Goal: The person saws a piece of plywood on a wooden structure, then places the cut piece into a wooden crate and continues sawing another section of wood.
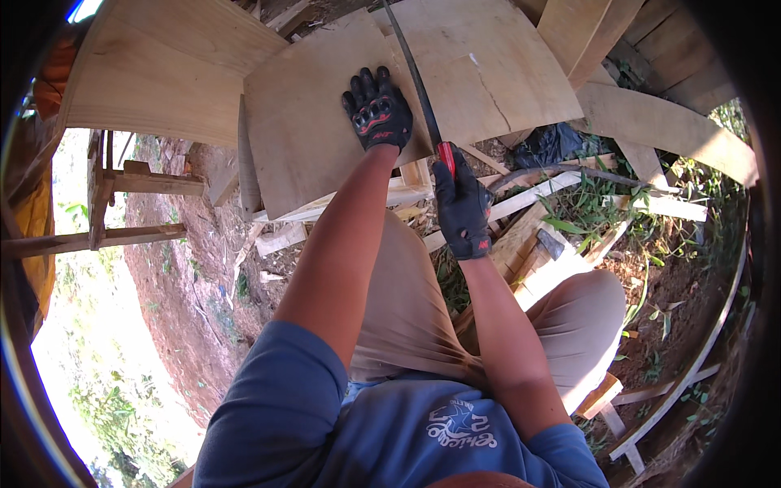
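Press firm, stroke straight

From my end, the left hand (378, 111) lies flat, fingers extended, on the plywood (305, 130) ahead of the knees (582, 294), just left of the saw (415, 73); the right hand (464, 205) is wrapped round the saw's red handle (446, 156). I'd press that left palm firmly, well clear of the cutting edge, and run long, even strokes.

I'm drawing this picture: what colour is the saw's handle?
The saw's handle looks red where it shows beyond the right hand, best seen in the head view.
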A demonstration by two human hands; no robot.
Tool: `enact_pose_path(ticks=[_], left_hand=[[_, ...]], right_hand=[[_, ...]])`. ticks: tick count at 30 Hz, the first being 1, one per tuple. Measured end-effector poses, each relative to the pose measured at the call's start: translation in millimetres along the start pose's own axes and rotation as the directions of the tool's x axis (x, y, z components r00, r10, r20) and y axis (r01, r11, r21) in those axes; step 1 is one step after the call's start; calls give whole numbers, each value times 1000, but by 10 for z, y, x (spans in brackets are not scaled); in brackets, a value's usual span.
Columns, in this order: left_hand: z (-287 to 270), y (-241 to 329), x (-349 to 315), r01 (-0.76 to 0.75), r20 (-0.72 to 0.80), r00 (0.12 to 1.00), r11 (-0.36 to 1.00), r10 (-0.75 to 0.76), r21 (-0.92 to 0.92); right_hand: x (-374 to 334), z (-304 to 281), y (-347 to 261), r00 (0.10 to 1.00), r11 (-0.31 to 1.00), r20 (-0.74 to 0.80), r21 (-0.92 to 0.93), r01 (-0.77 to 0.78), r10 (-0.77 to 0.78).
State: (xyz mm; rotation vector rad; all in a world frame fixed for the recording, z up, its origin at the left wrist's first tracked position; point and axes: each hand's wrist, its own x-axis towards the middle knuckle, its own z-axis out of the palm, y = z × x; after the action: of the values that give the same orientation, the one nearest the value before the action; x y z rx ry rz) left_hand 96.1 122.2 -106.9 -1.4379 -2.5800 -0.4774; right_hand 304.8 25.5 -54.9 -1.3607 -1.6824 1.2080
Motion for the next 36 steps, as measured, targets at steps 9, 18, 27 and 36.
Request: enact_pose_path(ticks=[9,18,27,36], left_hand=[[6,-2,3,13,11,1000,999,-12,-33],[9,-6,2,8,-7,1000,999,-8,-42],[0,3,3,14,4,1000,999,-14,-48],[10,-37,2,-12,10,1000,1000,12,13]], right_hand=[[74,-19,-96,1000,997,12,-74,3,-2],[85,68,-8,991,992,-55,-39,116,-118],[202,127,24,981,987,-108,2,160,-159],[208,44,-79,1000,997,-9,-79,27,-28]])
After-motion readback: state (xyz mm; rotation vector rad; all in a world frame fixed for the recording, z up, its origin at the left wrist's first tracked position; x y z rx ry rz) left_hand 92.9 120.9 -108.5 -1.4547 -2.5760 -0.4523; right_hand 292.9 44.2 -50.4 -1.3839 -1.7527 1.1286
